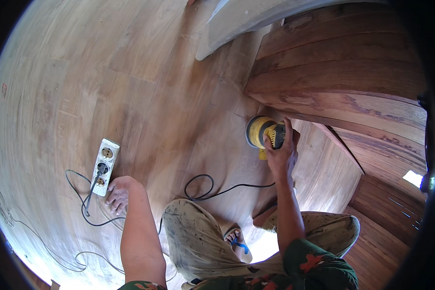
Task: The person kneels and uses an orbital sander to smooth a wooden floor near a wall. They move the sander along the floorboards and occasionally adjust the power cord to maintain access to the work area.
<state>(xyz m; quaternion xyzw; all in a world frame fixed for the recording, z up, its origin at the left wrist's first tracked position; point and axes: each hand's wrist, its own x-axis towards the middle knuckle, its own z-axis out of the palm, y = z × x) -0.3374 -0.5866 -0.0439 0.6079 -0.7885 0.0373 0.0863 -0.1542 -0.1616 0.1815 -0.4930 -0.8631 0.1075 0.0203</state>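
My right hand (282,150) is wrapped round a yellow and black orbital sander (262,131), whose round pad faces the wooden floor close to a plank wall. A black cord (208,197) runs from below my right forearm and loops on the boards. On the left, my left hand (119,194) rests at the lower end of a white power strip (112,146), its fingers apart and holding nothing I can see. A black plug (102,168) sits in the strip's middle socket. The sander's far side is partly hidden by my fingers.
Reddish wooden planks (333,72) form a wall at the right. A pale, smooth curved object (237,24) lies at the far edge. Thin cables (48,251) trail across the floor at lower left. My bent legs and sandalled foot (237,241) are close by.
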